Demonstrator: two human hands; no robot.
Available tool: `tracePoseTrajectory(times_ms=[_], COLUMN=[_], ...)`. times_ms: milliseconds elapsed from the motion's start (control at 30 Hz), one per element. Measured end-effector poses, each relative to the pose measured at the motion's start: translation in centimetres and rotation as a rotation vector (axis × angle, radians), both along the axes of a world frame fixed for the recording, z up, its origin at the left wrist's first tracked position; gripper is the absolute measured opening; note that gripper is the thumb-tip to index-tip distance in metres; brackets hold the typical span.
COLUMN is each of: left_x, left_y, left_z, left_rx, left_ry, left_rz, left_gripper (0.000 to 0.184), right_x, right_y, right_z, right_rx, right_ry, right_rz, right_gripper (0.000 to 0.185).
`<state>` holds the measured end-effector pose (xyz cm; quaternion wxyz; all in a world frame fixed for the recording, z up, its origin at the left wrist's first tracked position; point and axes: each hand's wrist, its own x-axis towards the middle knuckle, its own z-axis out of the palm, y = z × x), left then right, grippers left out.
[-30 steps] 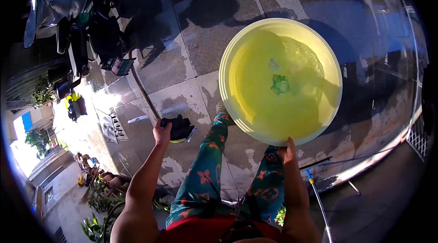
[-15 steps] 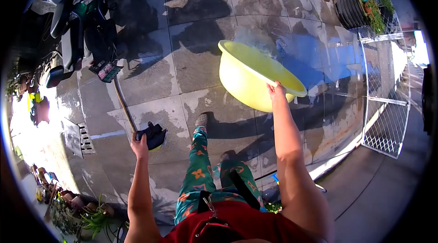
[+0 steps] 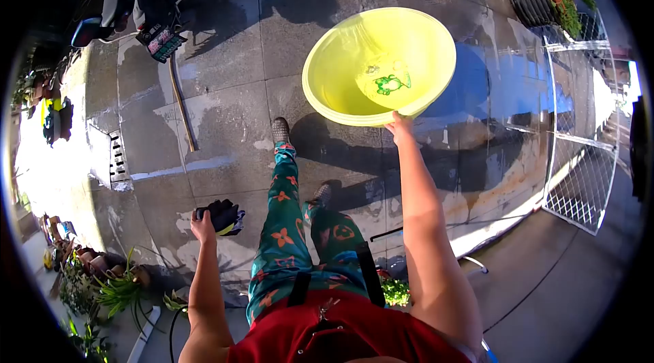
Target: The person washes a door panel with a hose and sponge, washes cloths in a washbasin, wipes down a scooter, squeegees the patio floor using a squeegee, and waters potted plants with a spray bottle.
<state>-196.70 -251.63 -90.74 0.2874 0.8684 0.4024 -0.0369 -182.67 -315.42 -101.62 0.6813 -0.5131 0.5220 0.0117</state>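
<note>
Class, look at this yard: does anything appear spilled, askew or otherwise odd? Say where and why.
The concrete floor is blotchy, with a bluish, wet-looking patch right of the yellow tub, perhaps spilled water. The tub looks tilted, held by the right hand alone.

Held items: n = 2.
Left hand (image 3: pixel 203 226), 1; right hand (image 3: pixel 400 128), 1; yellow tub (image 3: pixel 347 56), 1; cloth bundle (image 3: pixel 221 215), 1 (pieces uncountable); shoes (image 3: pixel 281 130), 2; wooden pole (image 3: pixel 180 104), 1.

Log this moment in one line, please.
left hand: holding dark bundle; right hand: holding yellow tub by rim; green print: inside tub
</note>
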Motion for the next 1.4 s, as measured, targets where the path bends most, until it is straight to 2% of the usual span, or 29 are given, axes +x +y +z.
tracePoseTrajectory(times_ms=[133,167,233,267,300,333,400,433,500,633,700,733,833,900,967,1033,1167,1300,1367,1400], left_x=[-3.4,-4.4,-6.0,-6.3,-6.5,-7.0,-7.6,-7.6,-7.9,-9.6,-10.3,-11.5,-10.9,-11.6,-11.8,-11.6,-9.5,-5.3,-1.7,0.4], left_y=[-1.0,1.0,2.8,4.1,5.1,6.2,8.3,9.4,12.4,18.8,22.0,23.1,26.1,28.4,30.0,30.8,31.3,29.6,28.3,27.8], left_z=[0.8,0.3,0.5,0.2,0.2,-0.3,-0.8,-0.6,-0.6,-0.8,-0.3,-2.6,1.1,1.3,1.6,2.4,3.5,3.2,3.8,3.3], left_rx=[-0.049,-0.110,-0.205,-0.207,-0.217,-0.212,-0.185,-0.163,-0.131,-0.042,-0.018,0.068,0.023,0.014,0.076,0.065,0.021,0.128,0.109,0.117], left_ry=[-0.164,-0.035,-0.099,-0.101,-0.109,-0.116,-0.093,-0.072,-0.056,-0.094,-0.089,-0.139,-0.019,-0.034,-0.043,-0.021,0.068,0.103,0.132,0.125], left_rz=[0.028,-0.029,0.025,0.052,0.045,0.055,0.062,0.059,0.069,0.110,0.131,0.105,0.114,0.138,0.137,0.149,0.161,0.123,0.081,0.070], left_gripper=[0.031,0.030,0.028,0.028,0.027,0.027,0.029,0.029,0.031,0.035,0.036,0.033,0.030,0.029,0.029,0.029,0.030,0.033,0.035,0.036], right_x=[-0.6,-0.5,-1.5,-1.4,-1.3,-0.9,-2.0,-1.4,-0.5,3.2,4.6,5.0,5.5,5.5,5.2,5.9,8.0,10.9,12.7,15.9], right_y=[6.8,8.7,10.6,12.6,14.6,16.2,14.8,17.0,17.6,23.1,26.2,26.4,28.7,32.5,32.7,33.9,31.9,30.2,28.8,29.9], right_z=[1.1,1.4,-5.7,-4.4,-3.3,-0.3,-3.7,0.0,-2.9,-1.6,-0.9,-1.1,-0.2,3.7,2.9,4.6,4.1,4.4,5.6,5.8], right_rx=[-0.137,-0.171,-0.542,-0.522,-0.813,-0.806,-0.701,-0.645,-0.560,-0.320,-0.279,-0.266,-0.253,-0.235,-0.240,-0.261,-0.181,-0.191,-0.190,-0.282], right_ry=[0.060,0.069,0.184,0.146,0.197,0.343,0.163,0.173,0.146,0.111,0.101,0.096,0.108,0.180,0.199,0.252,0.325,0.358,0.352,0.194], right_rz=[0.066,0.071,0.260,0.254,0.392,0.412,0.344,0.368,0.291,0.174,0.175,0.193,0.236,0.077,0.098,0.067,0.037,-0.014,0.011,0.009], right_gripper=[0.034,0.037,0.038,0.036,0.035,0.039,0.041,0.041,0.041,0.039,0.039,0.039,0.040,0.042,0.037,0.037,0.031,0.025,0.028,0.029])
